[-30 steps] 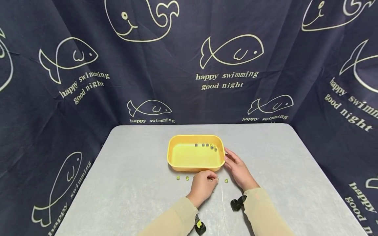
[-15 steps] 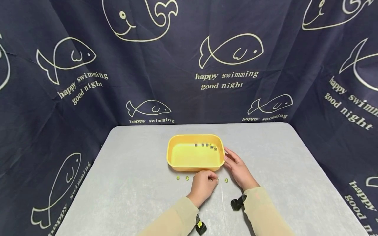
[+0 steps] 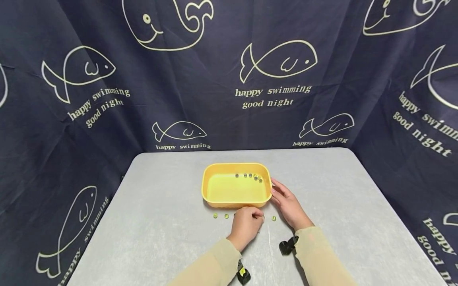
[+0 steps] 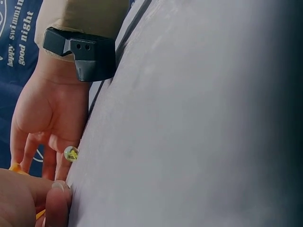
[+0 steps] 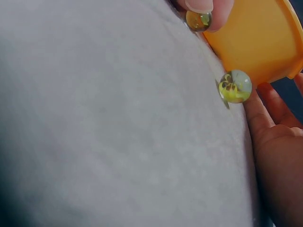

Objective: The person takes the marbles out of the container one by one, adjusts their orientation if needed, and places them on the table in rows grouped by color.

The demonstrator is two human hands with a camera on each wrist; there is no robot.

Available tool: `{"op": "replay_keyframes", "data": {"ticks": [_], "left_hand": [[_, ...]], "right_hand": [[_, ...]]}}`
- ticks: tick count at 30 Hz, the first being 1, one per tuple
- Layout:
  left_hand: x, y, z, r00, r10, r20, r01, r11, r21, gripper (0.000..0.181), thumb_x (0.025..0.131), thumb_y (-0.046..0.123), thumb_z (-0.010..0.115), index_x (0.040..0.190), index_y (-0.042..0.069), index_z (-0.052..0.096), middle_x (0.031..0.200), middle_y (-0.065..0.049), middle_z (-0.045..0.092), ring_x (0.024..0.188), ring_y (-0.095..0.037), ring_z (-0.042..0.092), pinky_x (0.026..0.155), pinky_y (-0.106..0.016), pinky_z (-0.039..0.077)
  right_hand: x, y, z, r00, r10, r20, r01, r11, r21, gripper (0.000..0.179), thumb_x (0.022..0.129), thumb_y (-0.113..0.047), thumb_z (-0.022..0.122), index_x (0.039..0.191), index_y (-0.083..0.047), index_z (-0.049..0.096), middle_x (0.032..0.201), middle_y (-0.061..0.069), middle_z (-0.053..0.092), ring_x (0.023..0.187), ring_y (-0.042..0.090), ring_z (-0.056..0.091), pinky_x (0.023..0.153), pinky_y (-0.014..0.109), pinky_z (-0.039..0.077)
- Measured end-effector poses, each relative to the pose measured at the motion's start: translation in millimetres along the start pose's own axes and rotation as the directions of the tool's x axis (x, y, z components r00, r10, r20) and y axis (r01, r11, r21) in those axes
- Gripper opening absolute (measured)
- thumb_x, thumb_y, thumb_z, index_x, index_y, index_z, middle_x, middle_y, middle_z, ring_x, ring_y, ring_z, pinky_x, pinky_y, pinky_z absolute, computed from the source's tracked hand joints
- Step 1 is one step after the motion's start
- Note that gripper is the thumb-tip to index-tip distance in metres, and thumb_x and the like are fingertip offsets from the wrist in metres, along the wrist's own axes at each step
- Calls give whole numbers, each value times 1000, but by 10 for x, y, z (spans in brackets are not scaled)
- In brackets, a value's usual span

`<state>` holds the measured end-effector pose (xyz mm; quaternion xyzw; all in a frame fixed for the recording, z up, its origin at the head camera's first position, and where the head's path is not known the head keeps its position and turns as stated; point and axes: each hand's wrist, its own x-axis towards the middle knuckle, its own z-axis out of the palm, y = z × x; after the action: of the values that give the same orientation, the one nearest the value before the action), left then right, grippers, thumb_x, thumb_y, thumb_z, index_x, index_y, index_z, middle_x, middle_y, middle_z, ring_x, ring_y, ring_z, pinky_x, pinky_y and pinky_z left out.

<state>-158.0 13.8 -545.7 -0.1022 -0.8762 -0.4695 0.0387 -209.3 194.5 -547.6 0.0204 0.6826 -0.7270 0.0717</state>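
A yellow plastic bin (image 3: 229,194) stands on the table with several dark and yellowish marbles (image 3: 245,175) at its far right. Just in front of the bin, my left hand (image 3: 246,224) pinches a clear glass marble (image 5: 199,21) between thumb and finger at the tabletop. My right hand (image 3: 290,206) touches the bin's right side with extended fingers. Between my hands lies another clear marble with a yellow-green core (image 5: 235,87), also in the left wrist view, apart from both. Two green-yellow marbles (image 3: 215,215) lie left of my left hand.
The grey table (image 3: 154,234) reaches back to a dark blue curtain (image 3: 222,119) with fish drawings, which also hangs at both sides. A black wrist camera (image 3: 286,247) is on my right wrist and another (image 3: 243,275) on my left.
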Motion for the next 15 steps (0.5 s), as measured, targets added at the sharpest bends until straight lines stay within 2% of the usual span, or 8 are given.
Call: {"op": "replay_keyframes", "data": {"ticks": [15], "left_hand": [[13, -4, 33, 1000, -31, -1, 31, 999, 23, 11, 83, 6, 83, 83, 15, 79, 69, 18, 58, 64, 1, 52, 61, -21, 46]], "right_hand": [[2, 7, 2, 1000, -6, 10, 6, 1000, 18, 56, 109, -24, 55, 161, -14, 36, 158, 17, 41, 142, 31, 44, 104, 23, 46]]}}
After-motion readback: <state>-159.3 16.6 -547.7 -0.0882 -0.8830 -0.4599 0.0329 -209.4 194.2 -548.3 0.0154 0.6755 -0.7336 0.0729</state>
